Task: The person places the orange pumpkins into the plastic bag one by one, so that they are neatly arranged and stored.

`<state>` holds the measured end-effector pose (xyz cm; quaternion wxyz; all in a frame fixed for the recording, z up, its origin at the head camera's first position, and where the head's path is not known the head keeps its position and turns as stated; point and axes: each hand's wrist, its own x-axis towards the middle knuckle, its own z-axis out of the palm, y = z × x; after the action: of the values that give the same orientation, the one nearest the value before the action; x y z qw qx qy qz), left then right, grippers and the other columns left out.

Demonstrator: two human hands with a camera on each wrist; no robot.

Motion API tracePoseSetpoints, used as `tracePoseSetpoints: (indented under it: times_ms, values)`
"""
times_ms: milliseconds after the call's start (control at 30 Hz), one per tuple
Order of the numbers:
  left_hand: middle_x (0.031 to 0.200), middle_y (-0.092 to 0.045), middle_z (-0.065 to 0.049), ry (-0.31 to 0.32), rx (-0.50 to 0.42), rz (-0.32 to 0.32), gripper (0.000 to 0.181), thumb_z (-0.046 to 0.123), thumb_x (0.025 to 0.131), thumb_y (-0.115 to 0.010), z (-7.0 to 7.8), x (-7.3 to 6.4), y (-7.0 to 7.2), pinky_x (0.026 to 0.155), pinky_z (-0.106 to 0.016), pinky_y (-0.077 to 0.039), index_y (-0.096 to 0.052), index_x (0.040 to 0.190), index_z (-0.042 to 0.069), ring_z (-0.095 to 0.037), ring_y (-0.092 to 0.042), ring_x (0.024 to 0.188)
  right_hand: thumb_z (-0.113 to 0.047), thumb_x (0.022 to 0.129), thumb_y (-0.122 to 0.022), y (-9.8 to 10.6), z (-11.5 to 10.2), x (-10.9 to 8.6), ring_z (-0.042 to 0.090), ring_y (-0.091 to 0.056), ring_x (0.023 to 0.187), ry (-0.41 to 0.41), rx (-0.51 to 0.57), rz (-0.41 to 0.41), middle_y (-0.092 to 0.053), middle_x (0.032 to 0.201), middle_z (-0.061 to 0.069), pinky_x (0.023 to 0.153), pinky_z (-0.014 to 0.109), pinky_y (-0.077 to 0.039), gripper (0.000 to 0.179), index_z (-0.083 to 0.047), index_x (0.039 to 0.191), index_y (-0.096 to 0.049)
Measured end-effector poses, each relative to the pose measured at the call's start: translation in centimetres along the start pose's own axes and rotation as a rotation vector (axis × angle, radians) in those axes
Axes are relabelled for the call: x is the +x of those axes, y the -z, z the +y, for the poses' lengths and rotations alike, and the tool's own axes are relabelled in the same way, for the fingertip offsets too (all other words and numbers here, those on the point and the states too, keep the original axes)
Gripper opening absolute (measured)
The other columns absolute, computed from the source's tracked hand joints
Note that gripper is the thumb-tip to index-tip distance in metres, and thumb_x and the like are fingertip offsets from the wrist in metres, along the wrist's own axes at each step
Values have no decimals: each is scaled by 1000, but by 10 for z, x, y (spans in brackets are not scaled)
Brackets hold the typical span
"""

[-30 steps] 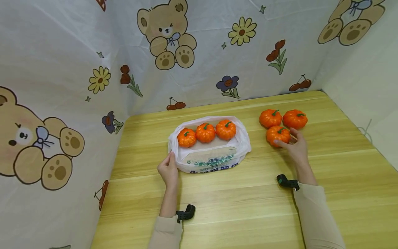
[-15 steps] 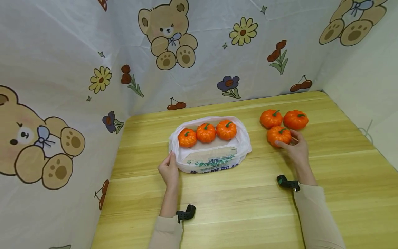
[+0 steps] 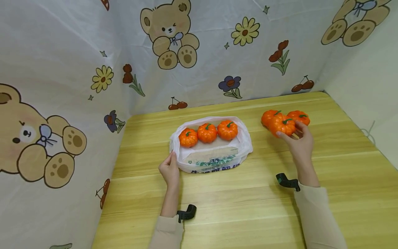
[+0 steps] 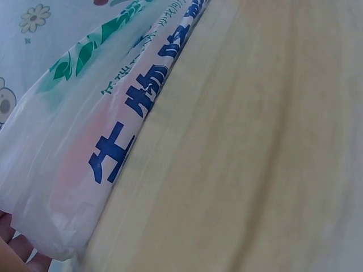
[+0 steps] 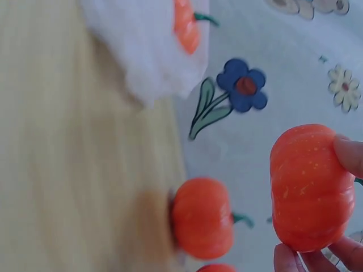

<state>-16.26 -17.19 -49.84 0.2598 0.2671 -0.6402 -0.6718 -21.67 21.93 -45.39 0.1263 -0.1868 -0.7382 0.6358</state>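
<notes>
My right hand (image 3: 302, 145) grips a small orange pumpkin (image 3: 281, 125) with a green stem, thumb on one side and fingers on the other. The right wrist view shows this pumpkin (image 5: 312, 190) raised off the table. Behind it stand two more pumpkins, one on the left (image 3: 268, 117) partly covered by it and one on the right (image 3: 300, 117). My left hand (image 3: 169, 171) pinches the near left rim of a white plastic bag (image 3: 245, 145) with green and blue print. Inside the bag, three pumpkins (image 3: 207, 133) sit in a row.
The wooden table (image 3: 236, 204) ends at a hanging cloth (image 3: 205, 86) printed with bears and flowers behind and on the left. A pale wall (image 3: 367, 93) borders the right, with a thin cord (image 3: 370, 129) near the table's edge.
My right hand has lifted the front pumpkin off the table, so it now overlaps the two behind it. The left hand keeps its hold on the bag's rim.
</notes>
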Motion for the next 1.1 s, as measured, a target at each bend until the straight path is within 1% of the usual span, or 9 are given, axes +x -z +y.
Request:
tracePoseSetpoints:
  times_ms: [100,200,333,467,567,700,767,933,1100]
  values:
    - [115,-66,-23,1,2,3,20,6,91,-66,0,0,0,96,-33,-53,-70,105,-7,-31,-62,116,-13,78,-82,-12,-14,-6,9,-47,117,82,-11,-31,-47,140,-1,87,7,-48,77,-12,145,-43]
    - [115,-66,-23,4,5,3,20,6,91,-66,1,1,0,96,-33,-53,-70,105,-7,-31,-62,116,-14,79,-81,-26,-25,-13,9,-47,116,145,-24,-86,-46,140,1,89,8,-49,77,-9,146,-42]
    - [116,-66,-23,4,6,-7,20,6,91,-65,1,1,0,97,-33,-52,-69,106,-7,-31,-61,117,-12,80,-81,-51,-35,-22,12,-49,116,202,5,-167,-46,140,4,93,11,-49,75,-7,144,-43]
    - [116,-66,-23,4,7,-7,20,6,91,-65,1,1,0,97,-33,-52,-69,106,-8,-31,-61,117,-12,80,-81,-77,-36,-33,22,-49,121,251,-1,-251,-47,143,11,100,21,-49,74,-3,143,-43]
    - [116,-66,-22,11,6,-4,20,7,91,-66,1,0,0,97,-32,-53,-70,106,-7,-30,-62,116,-14,80,-81,-96,-35,-41,28,-48,126,253,-18,-317,-47,145,13,106,33,-48,76,-2,144,-42]
    - [116,-66,-22,19,3,-8,21,7,92,-66,0,0,0,97,-31,-53,-69,106,-7,-29,-61,117,-10,78,-82,-122,-33,-53,33,-47,128,253,-9,-394,-46,145,16,108,48,-45,76,-2,143,-43]
    - [117,-65,-22,20,3,-5,21,7,92,-66,0,0,0,96,-31,-53,-70,106,-7,-30,-61,117,-8,77,-82,-133,-32,-58,34,-47,128,264,-9,-423,-46,144,17,108,49,-44,76,-1,142,-43]
    - [116,-66,-22,16,12,5,20,8,91,-67,0,0,0,96,-31,-54,-70,105,-6,-30,-62,115,-7,75,-83,-156,-27,-73,35,-49,128,294,-55,-495,-46,143,18,108,47,-45,77,1,141,-43]
    - [115,-66,-21,17,10,7,20,9,91,-67,0,0,0,95,-31,-54,-70,105,-6,-28,-63,114,-9,74,-84,-174,-23,-89,35,-52,125,283,-79,-574,-48,140,20,105,47,-49,77,0,140,-45]
